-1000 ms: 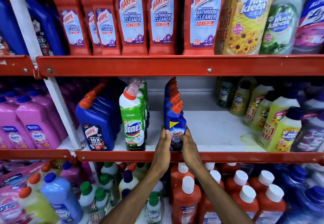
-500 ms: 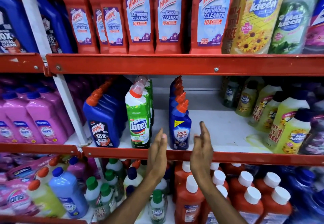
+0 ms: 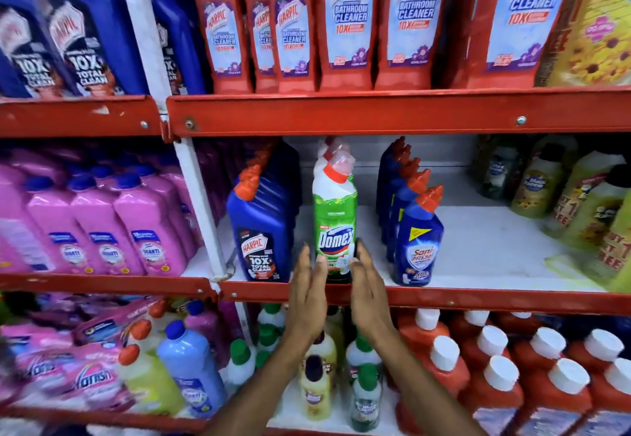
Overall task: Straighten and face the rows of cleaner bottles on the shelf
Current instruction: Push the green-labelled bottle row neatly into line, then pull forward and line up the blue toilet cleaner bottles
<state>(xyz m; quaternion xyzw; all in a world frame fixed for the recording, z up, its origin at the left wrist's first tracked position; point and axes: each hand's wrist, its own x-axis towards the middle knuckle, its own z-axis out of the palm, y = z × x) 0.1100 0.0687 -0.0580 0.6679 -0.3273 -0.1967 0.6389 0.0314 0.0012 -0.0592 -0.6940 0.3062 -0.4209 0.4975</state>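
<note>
On the middle shelf [image 3: 478, 299], three front-to-back rows stand side by side. The rows are blue Harpic bottles [image 3: 261, 230], green-and-white Domex bottles [image 3: 334, 217] and blue Sani Fresh bottles [image 3: 418, 244], all with their front labels facing me. My left hand [image 3: 307, 292] and my right hand [image 3: 370, 295] flank the base of the front Domex bottle, palms facing each other and fingers straight. My left fingertips overlap the lower label. A thin dark gap shows between my right fingers and the bottle. Neither hand is wrapped around it.
Red Harpic bathroom cleaner bottles [image 3: 345, 19] fill the shelf above. Pink bottles [image 3: 102, 224] stand at the left and yellow-green Max Kleen bottles [image 3: 580, 203] at the right. Bare white shelf [image 3: 488, 241] lies right of the Sani Fresh row. Orange bottles [image 3: 505, 384] crowd the shelf below.
Both hands let go of the front Sani Fresh bottle, drew back, and moved left to either side of the front Domex bottle. The view has moved closer to the shelf.
</note>
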